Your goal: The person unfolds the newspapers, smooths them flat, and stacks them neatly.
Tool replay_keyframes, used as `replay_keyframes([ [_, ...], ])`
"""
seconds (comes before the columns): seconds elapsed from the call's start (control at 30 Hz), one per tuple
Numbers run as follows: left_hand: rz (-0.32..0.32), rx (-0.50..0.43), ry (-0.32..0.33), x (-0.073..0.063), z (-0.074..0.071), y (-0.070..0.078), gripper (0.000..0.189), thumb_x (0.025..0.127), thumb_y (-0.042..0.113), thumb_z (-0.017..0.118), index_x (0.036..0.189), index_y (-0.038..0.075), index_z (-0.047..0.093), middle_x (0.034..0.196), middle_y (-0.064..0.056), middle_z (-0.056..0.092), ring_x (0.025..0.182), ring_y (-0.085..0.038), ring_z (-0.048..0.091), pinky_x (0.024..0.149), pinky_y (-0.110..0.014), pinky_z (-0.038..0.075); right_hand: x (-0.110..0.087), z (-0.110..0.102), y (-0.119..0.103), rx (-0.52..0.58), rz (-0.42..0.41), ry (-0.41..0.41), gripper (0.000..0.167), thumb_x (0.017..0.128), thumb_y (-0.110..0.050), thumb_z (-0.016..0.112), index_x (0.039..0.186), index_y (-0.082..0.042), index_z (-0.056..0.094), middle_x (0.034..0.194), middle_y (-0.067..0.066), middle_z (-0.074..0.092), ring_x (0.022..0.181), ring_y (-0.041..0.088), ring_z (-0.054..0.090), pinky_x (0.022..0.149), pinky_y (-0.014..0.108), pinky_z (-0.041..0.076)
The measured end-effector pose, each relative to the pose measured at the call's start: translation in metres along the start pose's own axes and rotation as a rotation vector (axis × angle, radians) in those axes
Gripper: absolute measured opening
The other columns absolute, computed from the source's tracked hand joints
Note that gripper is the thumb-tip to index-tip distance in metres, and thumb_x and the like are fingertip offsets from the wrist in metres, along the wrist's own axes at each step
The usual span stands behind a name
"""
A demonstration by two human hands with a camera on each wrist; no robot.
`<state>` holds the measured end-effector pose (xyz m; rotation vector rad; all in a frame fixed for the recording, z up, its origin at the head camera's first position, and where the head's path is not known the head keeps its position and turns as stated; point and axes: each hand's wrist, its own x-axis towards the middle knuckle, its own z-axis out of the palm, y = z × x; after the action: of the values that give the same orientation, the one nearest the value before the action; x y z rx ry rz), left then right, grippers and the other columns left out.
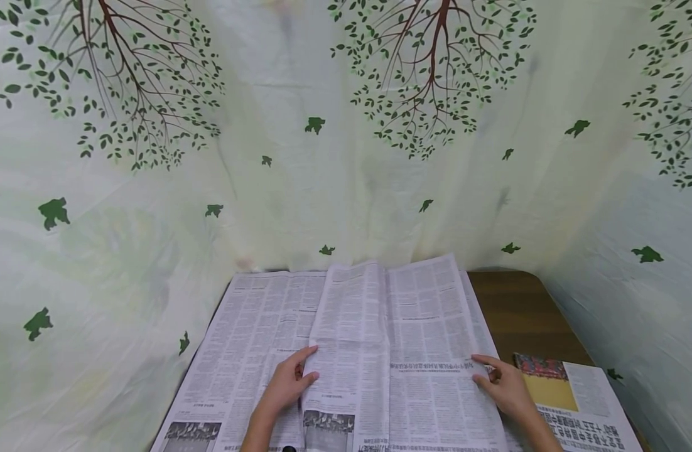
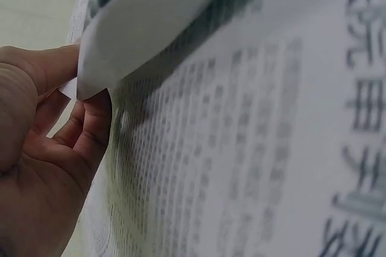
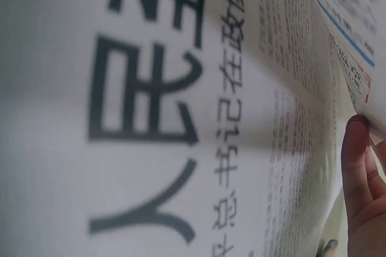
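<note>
A newspaper sheet (image 1: 431,402) with a crease down its middle is raised over more newspaper, its far end lifted toward the cloth. My left hand (image 1: 282,386) pinches its left edge; in the left wrist view, the thumb and fingers of that hand (image 2: 48,154) have a folded-over paper corner (image 2: 126,40) between them. On the opposite edge, my right hand (image 1: 508,390) pinches the paper between thumb and forefinger. Only part of this hand (image 3: 365,203) shows at the border of the right wrist view. Beneath lies a spread newspaper layer (image 1: 250,339).
A brown wooden table (image 1: 510,307) shows at the back right. Another newspaper (image 1: 591,395) with a red and yellow picture lies at its right side. Behind and on both sides hangs a pale cloth (image 1: 368,207) printed with trees and leaves.
</note>
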<state>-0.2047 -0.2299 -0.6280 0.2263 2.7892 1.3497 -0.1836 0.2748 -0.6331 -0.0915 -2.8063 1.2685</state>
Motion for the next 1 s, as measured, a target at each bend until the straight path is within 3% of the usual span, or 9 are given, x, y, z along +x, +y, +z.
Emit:
replay_keyframes([
  [0.1,-0.02,0.006,0.011,-0.001,-0.005,-0.003,0.061,0.089,0.02,0.081,0.146,0.019,0.059,0.107,-0.008,0.066,0.069,-0.006,0.046,0.065,-0.021,0.042,-0.001,-0.002,0.0,-0.002,0.006,0.007,0.046,0.085,-0.01,0.084,0.129,-0.012,0.073,0.069,-0.001,0.062,0.053,0.009,0.047,0.049,0.025,0.04],
  [0.23,-0.069,0.007,0.029,-0.004,-0.013,-0.008,0.06,0.089,0.019,0.081,0.145,0.021,0.06,0.132,-0.008,0.064,0.077,-0.008,0.051,0.07,-0.022,0.044,-0.001,-0.004,0.0,0.0,0.025,0.002,0.046,0.085,-0.011,0.083,0.13,-0.012,0.072,0.071,0.001,0.063,0.056,0.009,0.049,0.05,0.025,0.041],
  [0.37,-0.093,0.015,0.046,-0.007,-0.022,-0.013,0.059,0.089,0.019,0.081,0.144,0.022,0.061,0.134,-0.008,0.065,0.081,-0.009,0.053,0.073,-0.023,0.045,-0.001,-0.007,0.002,-0.009,0.049,0.002,0.047,0.086,-0.011,0.083,0.131,-0.012,0.071,0.073,0.002,0.064,0.058,0.01,0.05,0.051,0.025,0.041],
  [0.53,-0.078,0.015,0.061,-0.01,-0.03,-0.018,0.061,0.088,0.023,0.082,0.144,0.017,0.061,0.149,-0.017,0.057,0.094,-0.014,0.065,0.081,-0.026,0.052,-0.003,-0.01,0.005,-0.027,0.037,0.011,0.047,0.085,-0.011,0.083,0.131,-0.01,0.071,0.075,0.002,0.064,0.059,0.009,0.051,0.052,0.025,0.041],
  [0.7,-0.082,0.059,0.069,-0.013,-0.036,-0.023,0.068,0.085,0.033,0.085,0.145,0.015,0.06,0.149,-0.017,0.057,0.117,-0.022,0.066,0.098,-0.035,0.053,-0.005,-0.013,0.007,-0.025,0.036,0.011,0.047,0.085,-0.011,0.083,0.13,-0.009,0.071,0.072,0.0,0.063,0.057,0.008,0.05,0.051,0.025,0.04],
  [0.83,-0.089,0.099,0.066,-0.016,-0.041,-0.028,0.071,0.084,0.036,0.086,0.146,0.016,0.059,0.138,-0.016,0.067,0.109,-0.016,0.066,0.095,-0.032,0.052,-0.006,-0.016,0.008,-0.035,0.05,0.005,0.048,0.085,-0.012,0.082,0.132,-0.01,0.07,0.07,0.001,0.06,0.058,0.009,0.048,0.052,0.025,0.039],
  [0.87,-0.091,0.094,0.06,-0.017,-0.042,-0.029,0.072,0.083,0.036,0.086,0.146,0.016,0.059,0.131,-0.016,0.07,0.1,-0.014,0.066,0.089,-0.03,0.053,-0.007,-0.016,0.009,-0.041,0.053,0.002,0.048,0.086,-0.013,0.082,0.132,-0.01,0.07,0.07,0.001,0.059,0.058,0.009,0.047,0.052,0.024,0.039],
  [1.0,-0.094,0.072,0.039,-0.02,-0.05,-0.035,0.074,0.084,0.035,0.086,0.148,0.013,0.057,0.134,-0.02,0.068,0.093,-0.011,0.068,0.082,-0.026,0.053,-0.008,-0.018,0.013,-0.055,0.049,-0.001,0.048,0.086,-0.014,0.081,0.133,-0.01,0.07,0.07,0.001,0.055,0.059,0.009,0.044,0.054,0.025,0.037],
])
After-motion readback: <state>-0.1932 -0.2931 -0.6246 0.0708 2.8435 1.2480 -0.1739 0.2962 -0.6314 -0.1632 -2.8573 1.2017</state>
